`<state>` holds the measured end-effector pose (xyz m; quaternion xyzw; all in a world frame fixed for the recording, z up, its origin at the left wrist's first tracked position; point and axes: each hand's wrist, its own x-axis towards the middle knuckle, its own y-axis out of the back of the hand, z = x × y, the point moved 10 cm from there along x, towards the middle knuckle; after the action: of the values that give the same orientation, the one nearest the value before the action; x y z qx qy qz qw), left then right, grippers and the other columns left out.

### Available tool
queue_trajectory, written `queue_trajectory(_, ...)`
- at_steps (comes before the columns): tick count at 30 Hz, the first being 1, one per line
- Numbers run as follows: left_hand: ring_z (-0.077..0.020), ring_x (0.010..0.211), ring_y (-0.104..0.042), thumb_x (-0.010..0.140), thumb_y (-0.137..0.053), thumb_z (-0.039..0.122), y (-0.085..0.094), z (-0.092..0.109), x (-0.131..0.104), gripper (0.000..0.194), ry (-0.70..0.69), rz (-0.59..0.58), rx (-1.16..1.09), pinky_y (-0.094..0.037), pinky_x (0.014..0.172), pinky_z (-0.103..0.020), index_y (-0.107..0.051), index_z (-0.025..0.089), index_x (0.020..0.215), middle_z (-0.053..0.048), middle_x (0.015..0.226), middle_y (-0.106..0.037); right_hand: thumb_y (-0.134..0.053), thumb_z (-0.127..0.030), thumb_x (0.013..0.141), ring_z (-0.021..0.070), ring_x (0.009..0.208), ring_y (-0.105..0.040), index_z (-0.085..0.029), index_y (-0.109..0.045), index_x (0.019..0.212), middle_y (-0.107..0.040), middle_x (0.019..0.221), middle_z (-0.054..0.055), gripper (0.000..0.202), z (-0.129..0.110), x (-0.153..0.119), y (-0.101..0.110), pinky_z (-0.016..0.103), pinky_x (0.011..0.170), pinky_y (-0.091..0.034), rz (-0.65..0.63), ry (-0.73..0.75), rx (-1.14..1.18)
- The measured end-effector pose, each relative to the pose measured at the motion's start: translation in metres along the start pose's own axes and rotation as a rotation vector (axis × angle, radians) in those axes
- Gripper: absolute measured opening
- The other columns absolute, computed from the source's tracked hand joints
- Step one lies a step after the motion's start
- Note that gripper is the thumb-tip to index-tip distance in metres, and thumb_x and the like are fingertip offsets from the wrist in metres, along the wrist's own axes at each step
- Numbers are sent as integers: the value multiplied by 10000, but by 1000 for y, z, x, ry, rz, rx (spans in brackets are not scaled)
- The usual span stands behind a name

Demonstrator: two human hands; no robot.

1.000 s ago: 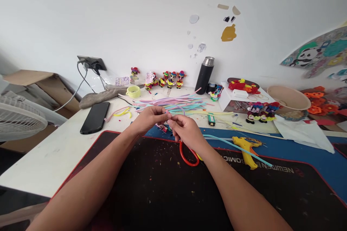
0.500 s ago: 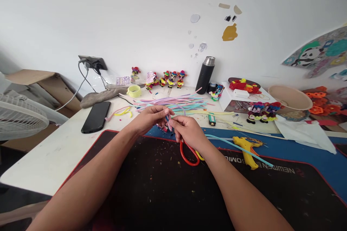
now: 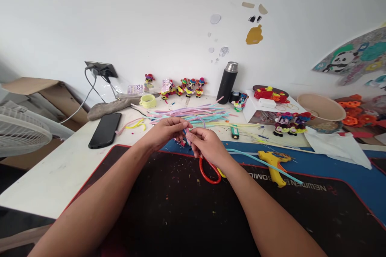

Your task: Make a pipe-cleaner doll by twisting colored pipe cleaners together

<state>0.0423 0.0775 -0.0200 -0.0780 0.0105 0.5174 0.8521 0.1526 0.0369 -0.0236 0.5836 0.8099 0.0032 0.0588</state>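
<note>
My left hand and my right hand meet over the far edge of the black mat. Fingers of both are pinched on a small bundle of pink and blue pipe cleaners, mostly covered by the fingertips. One lilac strand arcs up behind the right hand. Below that hand lie scissors with a red handle loop; their blades are hidden. Just beyond the hands is a loose pile of pink, lilac and light blue pipe cleaners. A long light blue pipe cleaner runs out past my right wrist.
A yellow glue gun lies right on the mat. A black phone is at left, near a white fan. Small figures, a black thermos and a white box line the back.
The hands stay together with slight finger movement at the bundle; the right fingertips now cover more of it. The whole view has shifted slightly.
</note>
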Motion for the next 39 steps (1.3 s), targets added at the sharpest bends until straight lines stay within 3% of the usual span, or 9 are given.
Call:
queue_trajectory(6, -124, 601, -551, 860, -724, 532, -5, 16, -3, 390, -103, 16, 324, -429, 580, -249, -755, 143, 874, -34, 702, -680, -600, -491, 954, 80, 401, -538, -192, -599, 797, -583, 618, -38, 337, 3, 1, 2, 196, 387, -367, 13, 0, 17)
queue_trajectory(10, -120, 607, -570, 836, -761, 518, -7, 11, -4, 389, -80, 10, 201, -443, 585, -246, -754, 144, 944, -36, 744, -693, -614, -483, 941, 87, 391, -532, -192, -597, 770, -575, 574, -40, 338, 3, 3, 7, 199, 386, -365, 43, 3, 12)
queue_trajectory(15, -129, 632, -613, 664, -923, 423, -8, -6, -1, 486, 48, -23, -64, -477, 612, -250, -746, 136, 1014, -44, 771, -708, -607, -503, 942, 96, 390, -535, -197, -607, 770, -567, 547, -42, 351, -1, 3, 13, 201, 382, -349, 77, 33, 13)
queue_trajectory(24, -151, 626, -638, 713, -879, 430, 0, -6, 2, 378, 1, 31, 60, -479, 605, -264, -756, 125, 899, -58, 741, -718, -532, -419, 984, 107, 413, -551, -207, -605, 772, -575, 553, -42, 309, -2, 2, 14, 218, 442, -391, 95, 46, -134)
queue_trajectory(35, -125, 605, -590, 671, -898, 429, 9, 5, 0, 376, -47, 131, 154, -480, 590, -246, -785, 142, 886, -30, 704, -708, -516, -312, 980, 138, 495, -534, -219, -648, 751, -602, 552, -23, 280, -21, -6, 17, 257, 536, -320, 203, 168, -597)
queue_trajectory(39, -154, 612, -626, 703, -878, 428, 5, 4, -1, 385, -22, 76, 179, -504, 613, -279, -779, 133, 929, -47, 706, -723, -517, -280, 976, 138, 512, -533, -218, -643, 730, -618, 568, -19, 283, -22, -6, 13, 259, 544, -304, 185, 191, -636)
